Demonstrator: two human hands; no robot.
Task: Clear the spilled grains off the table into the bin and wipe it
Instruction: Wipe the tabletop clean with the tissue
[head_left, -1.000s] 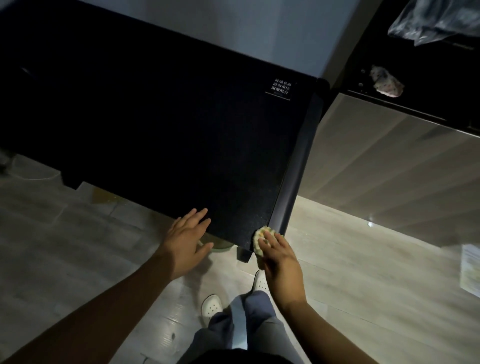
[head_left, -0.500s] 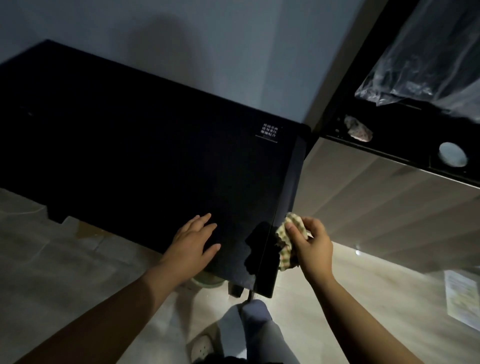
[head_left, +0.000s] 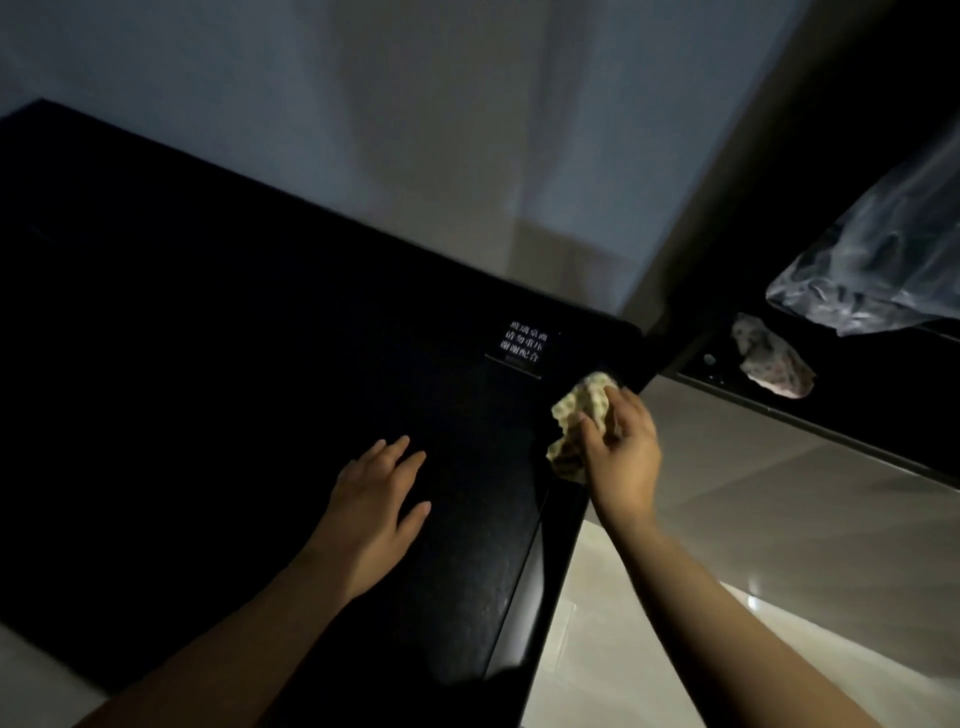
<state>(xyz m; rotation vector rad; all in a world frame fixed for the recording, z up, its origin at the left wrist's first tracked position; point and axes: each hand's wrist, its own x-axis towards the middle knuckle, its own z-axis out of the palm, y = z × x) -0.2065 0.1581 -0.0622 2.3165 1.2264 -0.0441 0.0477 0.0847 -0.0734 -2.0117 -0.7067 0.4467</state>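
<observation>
A black glass table (head_left: 218, 374) fills the left and middle of the dim head view. My right hand (head_left: 626, 452) grips a crumpled checkered cloth (head_left: 579, 415) against the table's right edge, close to the far right corner. Flat on the tabletop lies my left hand (head_left: 376, 506), fingers spread, holding nothing. I cannot make out any grains on the dark surface. No bin shows in the view.
A small white label with printed characters (head_left: 524, 347) sits near the table's far right corner. To the right stands a dark shelf (head_left: 852, 415) over a pale cabinet front, holding a second crumpled cloth (head_left: 774, 366) and a clear plastic bag (head_left: 878, 280). A wall rises behind.
My right hand has carried the cloth from the table's near right corner up along the right edge toward the far corner. The view has tilted upward. My left hand stays flat on the table.
</observation>
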